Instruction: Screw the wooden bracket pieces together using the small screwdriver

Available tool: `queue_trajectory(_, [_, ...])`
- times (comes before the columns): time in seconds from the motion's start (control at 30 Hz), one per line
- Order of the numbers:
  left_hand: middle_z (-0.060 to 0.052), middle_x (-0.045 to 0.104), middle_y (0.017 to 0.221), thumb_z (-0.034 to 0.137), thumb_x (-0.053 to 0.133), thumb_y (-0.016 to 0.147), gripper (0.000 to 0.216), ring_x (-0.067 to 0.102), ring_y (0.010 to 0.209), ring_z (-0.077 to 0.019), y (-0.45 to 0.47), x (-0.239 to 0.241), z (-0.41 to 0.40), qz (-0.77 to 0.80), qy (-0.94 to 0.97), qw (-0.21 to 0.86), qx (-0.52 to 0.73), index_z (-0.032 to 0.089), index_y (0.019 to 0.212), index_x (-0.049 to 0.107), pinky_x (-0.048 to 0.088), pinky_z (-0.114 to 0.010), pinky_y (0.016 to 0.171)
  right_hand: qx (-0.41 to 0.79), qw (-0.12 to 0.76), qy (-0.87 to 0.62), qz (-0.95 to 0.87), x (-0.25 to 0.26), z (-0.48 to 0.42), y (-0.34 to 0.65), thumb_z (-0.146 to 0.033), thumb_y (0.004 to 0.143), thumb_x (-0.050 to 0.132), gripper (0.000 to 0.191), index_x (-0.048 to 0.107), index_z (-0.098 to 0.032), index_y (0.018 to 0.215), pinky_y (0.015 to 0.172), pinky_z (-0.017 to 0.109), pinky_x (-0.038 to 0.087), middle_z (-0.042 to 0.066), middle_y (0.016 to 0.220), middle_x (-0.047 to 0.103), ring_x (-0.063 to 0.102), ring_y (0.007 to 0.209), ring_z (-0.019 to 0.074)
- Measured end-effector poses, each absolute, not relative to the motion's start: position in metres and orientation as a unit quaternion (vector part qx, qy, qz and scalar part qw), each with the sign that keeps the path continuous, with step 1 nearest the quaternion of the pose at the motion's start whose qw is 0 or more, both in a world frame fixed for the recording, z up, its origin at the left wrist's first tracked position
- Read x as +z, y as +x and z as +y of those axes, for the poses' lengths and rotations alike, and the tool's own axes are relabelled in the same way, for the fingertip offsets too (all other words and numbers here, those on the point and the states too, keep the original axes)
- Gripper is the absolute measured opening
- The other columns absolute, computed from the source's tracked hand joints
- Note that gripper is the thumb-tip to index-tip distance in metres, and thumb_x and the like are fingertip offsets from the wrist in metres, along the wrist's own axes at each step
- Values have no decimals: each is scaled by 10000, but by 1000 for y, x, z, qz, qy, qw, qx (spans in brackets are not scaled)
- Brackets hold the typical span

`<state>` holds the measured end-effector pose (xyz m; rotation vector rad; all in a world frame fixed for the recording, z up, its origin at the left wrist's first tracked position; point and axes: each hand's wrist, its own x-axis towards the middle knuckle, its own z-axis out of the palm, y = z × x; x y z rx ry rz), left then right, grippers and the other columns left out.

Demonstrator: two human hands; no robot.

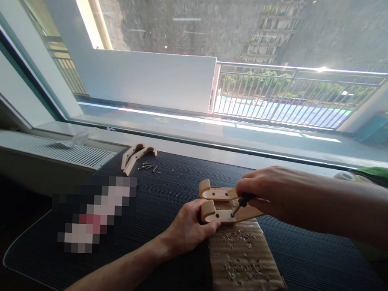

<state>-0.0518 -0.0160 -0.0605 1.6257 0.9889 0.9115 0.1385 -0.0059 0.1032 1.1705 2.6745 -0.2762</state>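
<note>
My right hand (259, 189) grips a screwdriver (244, 200) with a dark handle. Its tip meets a hole in the nearer curved wooden hook piece (226, 216), which lies on a cardboard block (240, 255) pitted with many holes. My left hand (190, 224) is closed around the rounded end of this piece, the thumb along its near side. Just behind it lies a second wooden hook piece (220, 193) with two dark holes, partly covered by my right hand. The far ends of both pieces are hidden or cut off by that hand.
Two more wooden hook pieces (138, 158) and several screws (146, 165) lie at the back left of the dark table (170, 174). A blurred-out patch (97, 218) covers something at the left. Behind stand a window, a sill and a white vent grille (84, 151) with a clear plastic bag (75, 138).
</note>
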Motion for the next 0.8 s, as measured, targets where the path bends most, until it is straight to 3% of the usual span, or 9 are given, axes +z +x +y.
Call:
queue_trajectory(0.23, [9,561,763,167,579,720,87,490,700,-112,-52,-62,-15,405,673,497,370,142,803,570,409,-185,627,-74,147,433,886,108,-10,128,-220,805,445,167,585,-197,718,463,243,273,9,617,575,480,517,130])
queue_trajectory(0.4, [11,554,758,166,577,722,76,479,693,-108,-52,-62,-15,404,675,496,367,141,791,560,398,-184,616,-70,95,393,912,107,-8,136,-198,767,513,118,596,-207,851,549,242,324,22,730,609,543,669,154])
queue_trajectory(0.8, [23,537,728,166,599,701,114,467,665,-94,-52,-63,-16,409,662,505,373,142,809,573,398,-170,607,-103,80,371,919,93,1,153,-155,795,437,187,614,-211,778,533,235,307,-3,715,601,497,609,123])
